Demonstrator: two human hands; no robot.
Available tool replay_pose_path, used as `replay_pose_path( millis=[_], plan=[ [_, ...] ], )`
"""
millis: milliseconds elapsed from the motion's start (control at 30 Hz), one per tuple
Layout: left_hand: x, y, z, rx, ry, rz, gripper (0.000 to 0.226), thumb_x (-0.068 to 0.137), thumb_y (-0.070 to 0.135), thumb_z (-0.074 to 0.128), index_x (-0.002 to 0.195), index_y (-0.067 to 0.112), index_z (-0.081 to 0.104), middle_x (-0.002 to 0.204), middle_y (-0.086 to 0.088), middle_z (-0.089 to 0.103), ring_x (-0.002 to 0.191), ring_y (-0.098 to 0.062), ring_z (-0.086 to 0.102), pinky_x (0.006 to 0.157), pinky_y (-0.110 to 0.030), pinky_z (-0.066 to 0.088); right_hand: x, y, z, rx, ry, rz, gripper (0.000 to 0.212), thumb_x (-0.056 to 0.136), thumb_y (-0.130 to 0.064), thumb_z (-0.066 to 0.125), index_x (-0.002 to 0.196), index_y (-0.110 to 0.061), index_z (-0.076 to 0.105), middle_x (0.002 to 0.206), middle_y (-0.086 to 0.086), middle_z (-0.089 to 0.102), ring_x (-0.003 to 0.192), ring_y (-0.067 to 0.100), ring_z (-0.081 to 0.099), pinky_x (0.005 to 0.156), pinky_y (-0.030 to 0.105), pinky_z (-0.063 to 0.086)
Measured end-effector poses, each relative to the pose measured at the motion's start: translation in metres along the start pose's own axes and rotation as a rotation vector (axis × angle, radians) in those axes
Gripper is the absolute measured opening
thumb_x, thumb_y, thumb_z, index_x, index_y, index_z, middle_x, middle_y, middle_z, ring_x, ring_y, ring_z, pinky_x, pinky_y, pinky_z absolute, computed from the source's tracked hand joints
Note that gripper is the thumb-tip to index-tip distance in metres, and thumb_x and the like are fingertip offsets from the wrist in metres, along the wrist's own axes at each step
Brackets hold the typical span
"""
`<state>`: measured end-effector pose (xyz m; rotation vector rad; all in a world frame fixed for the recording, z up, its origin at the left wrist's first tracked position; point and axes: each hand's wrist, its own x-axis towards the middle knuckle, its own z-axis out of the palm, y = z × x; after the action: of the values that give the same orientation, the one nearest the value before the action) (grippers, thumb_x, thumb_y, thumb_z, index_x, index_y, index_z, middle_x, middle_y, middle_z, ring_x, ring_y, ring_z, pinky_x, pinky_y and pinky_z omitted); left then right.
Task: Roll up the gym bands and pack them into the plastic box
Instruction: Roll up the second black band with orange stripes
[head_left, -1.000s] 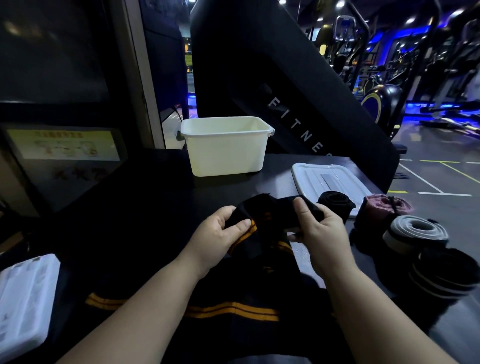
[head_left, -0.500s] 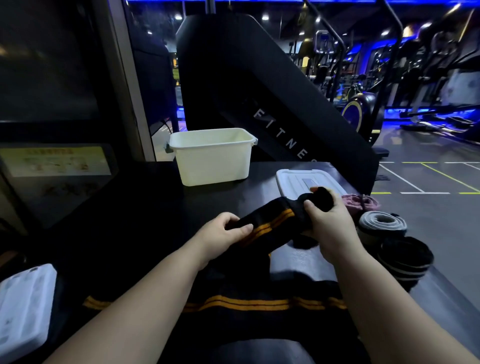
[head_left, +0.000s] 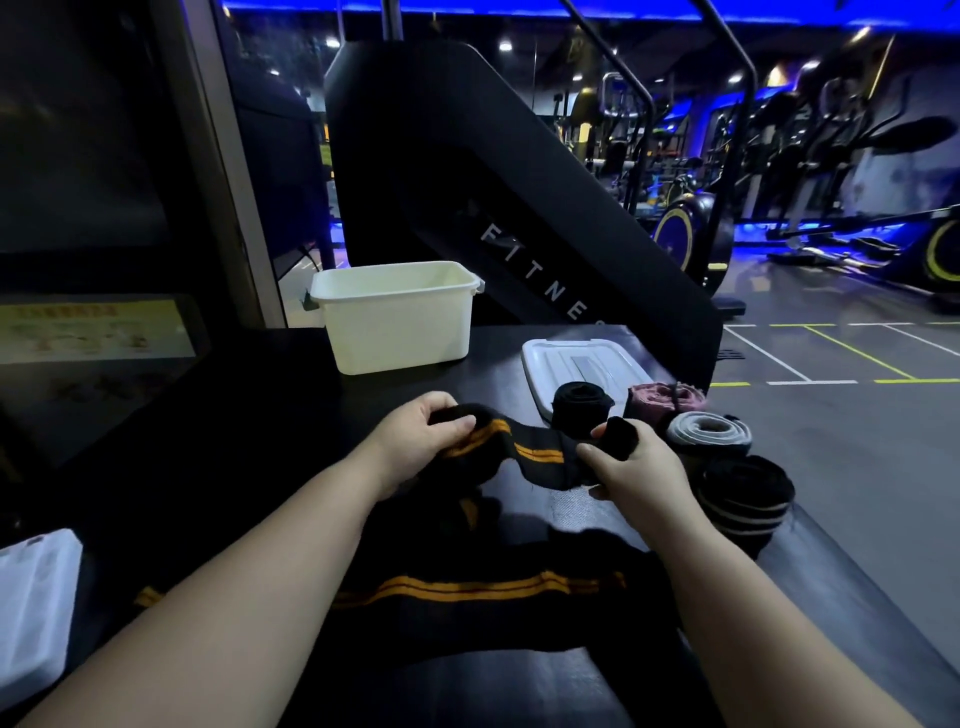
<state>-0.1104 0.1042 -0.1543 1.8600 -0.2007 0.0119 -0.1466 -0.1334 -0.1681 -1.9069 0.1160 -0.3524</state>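
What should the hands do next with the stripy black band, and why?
Probably roll the end in the right hand toward the left hand: both hands grip the black fabric band with orange stripes, and most of it lies unrolled on the black table.

The hands are drawing apart. The left hand (head_left: 415, 441) is pulling its pinch of the striped band (head_left: 524, 452) off to the left. The right hand (head_left: 634, 467) is coming down from where it was raised half a second ago, gripping the band's end low beside the small black roll (head_left: 579, 408). The stretch between the hands, bunched a second ago and then slanting upward, is now running nearly level with a slight sag. The roll is showing clear of the right hand again.
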Motion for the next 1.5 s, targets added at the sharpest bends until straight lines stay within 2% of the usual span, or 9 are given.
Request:
replay_pose_path(
  millis=[167,300,400,533,800,1000,1167,1333,1500],
  plan=[
    [0.012,0.009,-0.011,0.485,-0.009,0.102,0.020,0.081,0.033,0.075,0.073,0.026,0.059,0.065,0.008,0.057,0.059,-0.010,0.051,0.062,-0.027,0.043,-0.003,0.005,-0.008,-0.209,-0.027,-0.025,0.020,0.086,-0.018,0.071,0.098,-0.021,0.056,0.084,-0.004,0.065,0.070,0.018,0.067,0.072,0.038,0.057],
    [0.008,-0.007,-0.005,0.754,-0.120,-0.007,0.024,0.074,0.054,0.075,0.076,0.034,0.061,0.081,0.010,0.065,0.079,-0.013,0.063,0.075,-0.030,0.051,-0.008,0.014,-0.010,-0.392,-0.075,-0.050,0.021,0.086,-0.018,0.069,0.098,-0.027,0.054,0.098,0.001,0.067,0.087,0.021,0.062,0.074,0.028,0.044],
    [-0.004,-0.018,0.006,0.861,-0.177,-0.090,0.033,0.077,0.062,0.068,0.097,0.036,0.062,0.095,0.013,0.061,0.091,-0.013,0.059,0.078,-0.029,0.050,-0.011,0.020,-0.010,-0.455,-0.098,-0.022,0.028,0.086,-0.018,0.069,0.112,-0.021,0.059,0.105,0.004,0.066,0.096,0.022,0.060,0.075,0.025,0.039],
    [-0.014,-0.024,0.012,0.891,-0.115,-0.097,0.035,0.079,0.067,0.062,0.092,0.034,0.061,0.086,0.013,0.060,0.081,-0.008,0.056,0.060,-0.026,0.039,-0.014,0.023,-0.011,-0.487,-0.086,-0.022,0.036,0.086,-0.019,0.069,0.120,-0.021,0.058,0.108,0.006,0.068,0.101,0.025,0.061,0.080,0.028,0.044],
    [-0.018,-0.025,0.018,0.916,-0.093,-0.055,0.032,0.082,0.067,0.058,0.092,0.036,0.055,0.086,0.012,0.057,0.088,-0.015,0.056,0.068,-0.030,0.041,-0.013,0.020,-0.002,-0.666,-0.044,-0.153,0.043,0.085,-0.011,0.063,0.125,-0.020,0.050,0.113,0.009,0.056,0.104,0.033,0.055,0.080,0.035,0.042],
    [-0.018,-0.025,0.028,0.929,-0.110,-0.039,0.038,0.084,0.066,0.056,0.104,0.034,0.055,0.094,0.009,0.056,0.091,-0.017,0.054,0.071,-0.031,0.042,-0.017,0.003,0.010,-0.870,0.044,-0.590,0.034,0.067,0.001,0.068,0.100,-0.009,0.069,0.102,0.011,0.059,0.103,0.036,0.053,0.097,0.048,0.040],
    [-0.019,-0.025,0.027,0.985,-0.117,-0.006,0.036,0.090,0.062,0.051,0.106,0.029,0.054,0.102,0.005,0.060,0.098,-0.022,0.056,0.075,-0.033,0.041,-0.017,0.006,0.027,-0.800,-0.380,-0.425,0.031,0.092,-0.036,0.059,0.120,-0.024,0.062,0.117,0.003,0.055,0.116,0.025,0.049,0.093,0.036,0.045],
    [-0.024,-0.019,0.011,1.163,-0.172,0.060,0.037,0.097,0.057,0.041,0.110,0.024,0.051,0.109,0.003,0.061,0.102,-0.023,0.057,0.082,-0.036,0.039,-0.016,0.018,0.029,-0.871,-0.406,-0.285,0.036,0.093,-0.052,0.051,0.123,-0.032,0.052,0.120,-0.003,0.046,0.120,0.020,0.041,0.100,0.038,0.038],
    [-0.033,-0.017,-0.034,1.224,-0.158,-0.092,0.045,0.085,0.072,0.047,0.101,0.031,0.054,0.102,0.007,0.061,0.098,-0.019,0.056,0.080,-0.032,0.041,-0.010,0.017,0.029,-0.900,-0.427,-0.220,0.043,0.090,-0.056,0.054,0.126,-0.033,0.049,0.121,-0.002,0.044,0.123,0.022,0.040,0.101,0.036,0.037]
  ],
)
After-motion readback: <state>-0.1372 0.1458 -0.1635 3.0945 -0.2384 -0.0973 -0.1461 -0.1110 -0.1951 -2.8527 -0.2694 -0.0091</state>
